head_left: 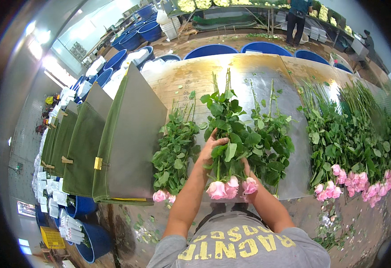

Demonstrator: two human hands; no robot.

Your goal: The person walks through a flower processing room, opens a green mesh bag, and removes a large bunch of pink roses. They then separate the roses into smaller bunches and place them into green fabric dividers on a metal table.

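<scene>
In front of me is a bunch of pink roses [224,188], blooms toward my body and leafy stems pointing away across the metal-topped table [293,134]. My left hand [211,146] grips this bunch from the left, thumb and fingers around the leafy stems. On the other side, my right hand [246,166] is closed against the same bunch, its fingers mostly covered by leaves. More leafy rose stems [269,143] lie just right of it. To the left of my hands rests a smaller group of roses [175,154] with pink blooms at the table's near edge.
A large pile of pink roses [351,138] covers the table's right side. Upright panels with green cloth edges [133,134] stand at left. Blue tubs [211,50] line the far edge; another blue tub [90,241] sits lower left. A person [297,20] stands far back.
</scene>
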